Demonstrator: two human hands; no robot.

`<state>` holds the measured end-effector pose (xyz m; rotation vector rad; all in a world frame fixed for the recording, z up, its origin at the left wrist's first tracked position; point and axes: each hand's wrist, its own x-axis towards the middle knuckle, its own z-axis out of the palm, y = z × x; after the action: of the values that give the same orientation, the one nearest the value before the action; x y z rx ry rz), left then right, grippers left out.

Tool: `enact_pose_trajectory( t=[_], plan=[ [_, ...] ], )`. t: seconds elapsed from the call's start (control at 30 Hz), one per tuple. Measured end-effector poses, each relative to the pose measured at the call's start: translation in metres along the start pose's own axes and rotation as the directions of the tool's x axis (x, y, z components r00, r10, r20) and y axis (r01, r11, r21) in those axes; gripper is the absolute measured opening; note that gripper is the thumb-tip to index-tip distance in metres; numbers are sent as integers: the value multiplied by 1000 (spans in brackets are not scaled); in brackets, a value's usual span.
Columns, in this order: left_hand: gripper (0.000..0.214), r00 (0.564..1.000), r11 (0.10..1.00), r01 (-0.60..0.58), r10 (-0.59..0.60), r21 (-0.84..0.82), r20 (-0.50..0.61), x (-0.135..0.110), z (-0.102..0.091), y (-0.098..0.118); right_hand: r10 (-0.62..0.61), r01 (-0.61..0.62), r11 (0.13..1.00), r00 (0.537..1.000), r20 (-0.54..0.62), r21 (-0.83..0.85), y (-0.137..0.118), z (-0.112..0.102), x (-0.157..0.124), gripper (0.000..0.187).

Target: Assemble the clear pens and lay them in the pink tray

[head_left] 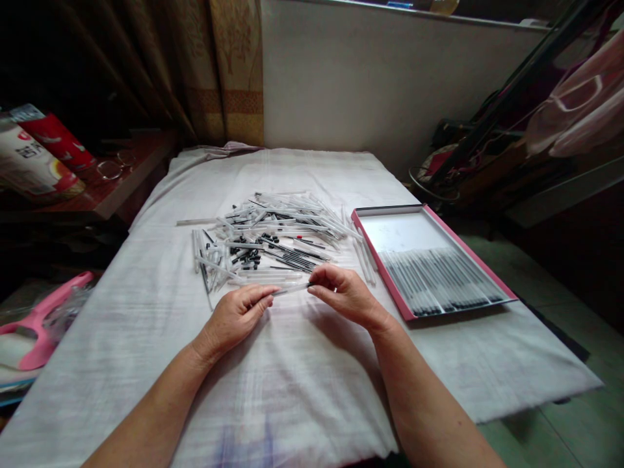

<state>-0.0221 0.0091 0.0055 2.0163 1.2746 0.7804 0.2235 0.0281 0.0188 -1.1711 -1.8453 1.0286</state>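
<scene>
My left hand (244,307) is closed round one end of a clear pen (291,289), held nearly level above the cloth. At its other end, the fingertips of my right hand (341,290) pinch a small dark part; whether this is a cap or a refill end I cannot make out. Just beyond my hands lies a loose pile of clear pen barrels (292,209). Among them are thin dark refills (292,255) and small black caps (246,253). To the right, a shallow pink-edged box (397,227) holds a row of pens (436,281) with black ends.
A pale cloth (160,305) covers the table. At left stand a side table (131,185) with a jar (36,159) and a red container (65,140), and a pink tape dispenser (46,318). Behind are a curtain (229,71) and a white wall (351,84).
</scene>
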Motion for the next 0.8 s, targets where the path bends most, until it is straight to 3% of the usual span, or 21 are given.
enact_pose_trajectory(
  t=[0.13, 0.27, 0.43, 0.6, 0.8],
  plan=[
    [29, 999, 1000, -32, 32, 1, 10, 0, 0, -2, -27, 33, 996, 997, 69, -88, 0, -3, 0, 11],
    [29, 999, 999, -49, 49, 24, 15, -1, 1, -4, -16, 36, 983, 994, 112, -181, 1, 0, 1, 29],
    [29, 998, 998, -56, 55, 42, 20, -2, 1, -4, 44, -25, 987, 992, 119, -158, 7, 8, 3, 43],
    [29, 1000, 999, -24, 24, 45, -1, 0, 0, -4, 55, -51, 998, 993, 103, -42, 5, 8, 1, 15],
    [29, 1000, 999, -12, 12, 43, -6, 0, -1, -2, 12, -10, 999, 999, 47, -44, 3, 9, 2, 11]
  ],
)
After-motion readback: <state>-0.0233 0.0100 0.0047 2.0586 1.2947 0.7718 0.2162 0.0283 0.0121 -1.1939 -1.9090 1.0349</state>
